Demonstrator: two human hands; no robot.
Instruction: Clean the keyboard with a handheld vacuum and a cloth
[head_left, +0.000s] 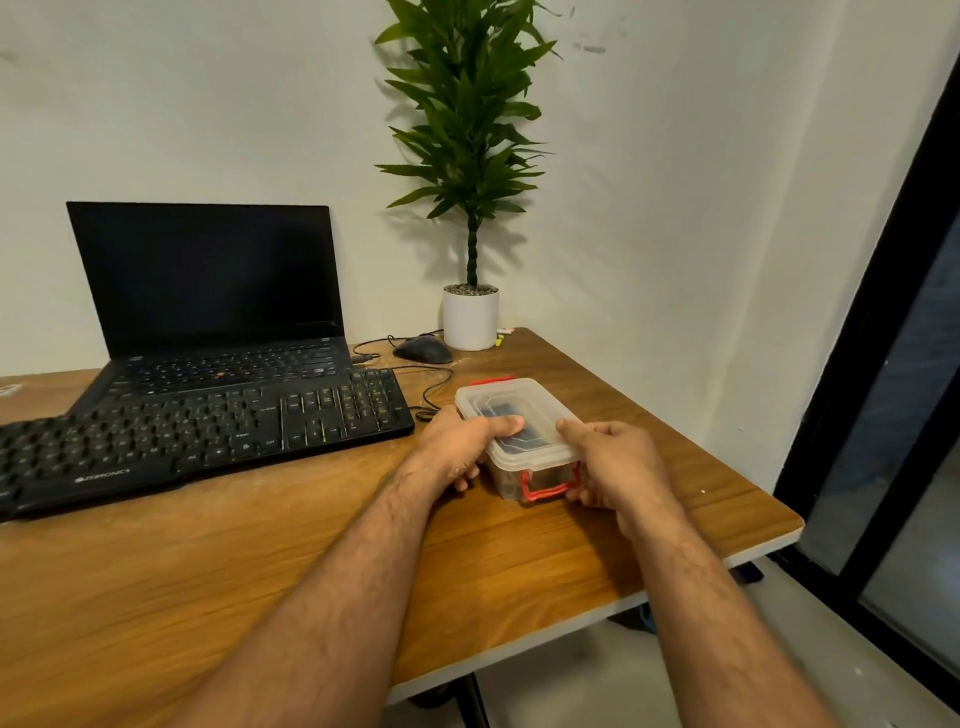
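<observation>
A black keyboard (208, 431) lies on the wooden table (260, 571), partly over the front of an open laptop. Right of it stands a small clear plastic box (514, 415) with red latches and a closed lid; something dark shows through the lid. My left hand (457, 447) grips the box's left side with the thumb on the lid. My right hand (613, 462) holds its right near corner, thumb on top, fingers by the red front latch. No vacuum or cloth is in view outside the box.
The laptop (208, 291) with a dark screen stands at the back left. A black mouse (423, 349) and its cable lie behind the box, beside a potted plant (470, 317). The table's right edge (753, 551) is close to the box.
</observation>
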